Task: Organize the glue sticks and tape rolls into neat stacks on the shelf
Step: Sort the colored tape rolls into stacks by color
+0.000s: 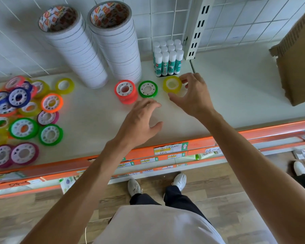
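Yellow tape roll is pinched by right hand fingers on the shelf, right of the green roll. Left hand hovers released. Roll should be squared flat in line before release.

shelf matt, smooth | yellow tape roll glossy, translucent | box corrugated cardboard

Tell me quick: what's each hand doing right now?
Left hand: open, fingers spread, holding nothing.
Right hand: pinching the yellow tape roll.
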Available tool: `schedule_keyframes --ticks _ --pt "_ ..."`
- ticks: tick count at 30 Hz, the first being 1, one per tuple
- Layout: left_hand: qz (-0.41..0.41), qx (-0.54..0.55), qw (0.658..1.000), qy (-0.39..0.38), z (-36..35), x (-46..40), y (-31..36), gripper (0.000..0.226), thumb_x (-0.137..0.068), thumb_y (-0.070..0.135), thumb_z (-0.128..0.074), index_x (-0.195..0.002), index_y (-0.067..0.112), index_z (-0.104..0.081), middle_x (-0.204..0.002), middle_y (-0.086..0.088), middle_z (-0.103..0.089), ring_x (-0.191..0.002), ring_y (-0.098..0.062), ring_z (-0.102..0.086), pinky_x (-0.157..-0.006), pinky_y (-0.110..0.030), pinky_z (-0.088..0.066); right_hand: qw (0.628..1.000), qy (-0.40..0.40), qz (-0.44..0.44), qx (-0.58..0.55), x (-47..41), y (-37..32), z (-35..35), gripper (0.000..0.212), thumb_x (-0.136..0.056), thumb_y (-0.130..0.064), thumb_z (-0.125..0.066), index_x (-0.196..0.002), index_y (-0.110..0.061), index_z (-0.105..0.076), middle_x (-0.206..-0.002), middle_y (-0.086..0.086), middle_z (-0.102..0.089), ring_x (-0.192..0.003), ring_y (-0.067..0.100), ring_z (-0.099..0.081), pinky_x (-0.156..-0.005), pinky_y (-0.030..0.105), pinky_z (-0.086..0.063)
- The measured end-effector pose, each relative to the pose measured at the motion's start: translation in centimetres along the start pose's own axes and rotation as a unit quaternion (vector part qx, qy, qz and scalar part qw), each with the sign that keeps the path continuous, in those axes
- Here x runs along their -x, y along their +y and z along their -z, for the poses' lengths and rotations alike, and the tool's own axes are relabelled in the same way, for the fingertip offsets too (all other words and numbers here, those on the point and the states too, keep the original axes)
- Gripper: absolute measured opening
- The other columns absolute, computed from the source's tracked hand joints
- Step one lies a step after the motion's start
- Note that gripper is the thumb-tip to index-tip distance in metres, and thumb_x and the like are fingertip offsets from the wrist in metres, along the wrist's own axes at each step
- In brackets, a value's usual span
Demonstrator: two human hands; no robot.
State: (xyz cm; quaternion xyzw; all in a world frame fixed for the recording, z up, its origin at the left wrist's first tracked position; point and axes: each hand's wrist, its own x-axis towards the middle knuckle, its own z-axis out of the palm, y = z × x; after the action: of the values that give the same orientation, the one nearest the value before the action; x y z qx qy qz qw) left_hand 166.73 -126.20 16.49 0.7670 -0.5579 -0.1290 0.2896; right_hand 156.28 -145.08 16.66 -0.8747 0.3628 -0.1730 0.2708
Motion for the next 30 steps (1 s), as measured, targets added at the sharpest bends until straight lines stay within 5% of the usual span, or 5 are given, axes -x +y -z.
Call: schedule_keyframes --ticks 7,16,30 --pt "0.018 0.002 1.000 0.017 -0.1 1.0 -0.6 0.041 -0.083 0.028 -0.068 -0.119 0.008 -0.064 -0.117 -0.005 -0.059 -0.113 -0.021 -0.054 -0.096 -0.020 -0.038 0.999 -0.001 -0.036 -0.013 -0.5 -0.1 -1.1 0.060 -0.072 -0.044 -0.079 -0.120 -0.015 -0.058 -0.115 0.005 -0.056 -0.105 0.023 -0.054 -0.092 0.037 -0.050" --pt "0.030 0.006 0.999 0.015 -0.3 1.5 -0.6 0.040 -0.083 0.029 -0.065 -0.117 0.007 -0.065 -0.115 -0.006 -0.059 -0.114 -0.022 -0.054 -0.098 -0.023 -0.040 0.997 -0.049 -0.031 0.048 -1.6 -1.0 -0.6 0.085 -0.074 -0.053 -0.078 -0.139 -0.011 -0.043 -0.133 0.010 -0.049 -0.124 0.028 -0.044 -0.104 0.036 -0.039" --pt "0.028 0.000 1.000 0.013 -0.6 1.6 -0.7 0.037 -0.083 0.028 -0.068 -0.113 0.007 -0.067 -0.112 -0.006 -0.060 -0.114 -0.023 -0.052 -0.101 -0.023 -0.038 0.995 -0.053 -0.069 0.039 -2.6 -1.9 -0.7 0.065 -0.073 -0.043 -0.079 -0.124 -0.009 -0.056 -0.120 0.010 -0.052 -0.110 0.026 -0.051 -0.091 0.032 -0.046"
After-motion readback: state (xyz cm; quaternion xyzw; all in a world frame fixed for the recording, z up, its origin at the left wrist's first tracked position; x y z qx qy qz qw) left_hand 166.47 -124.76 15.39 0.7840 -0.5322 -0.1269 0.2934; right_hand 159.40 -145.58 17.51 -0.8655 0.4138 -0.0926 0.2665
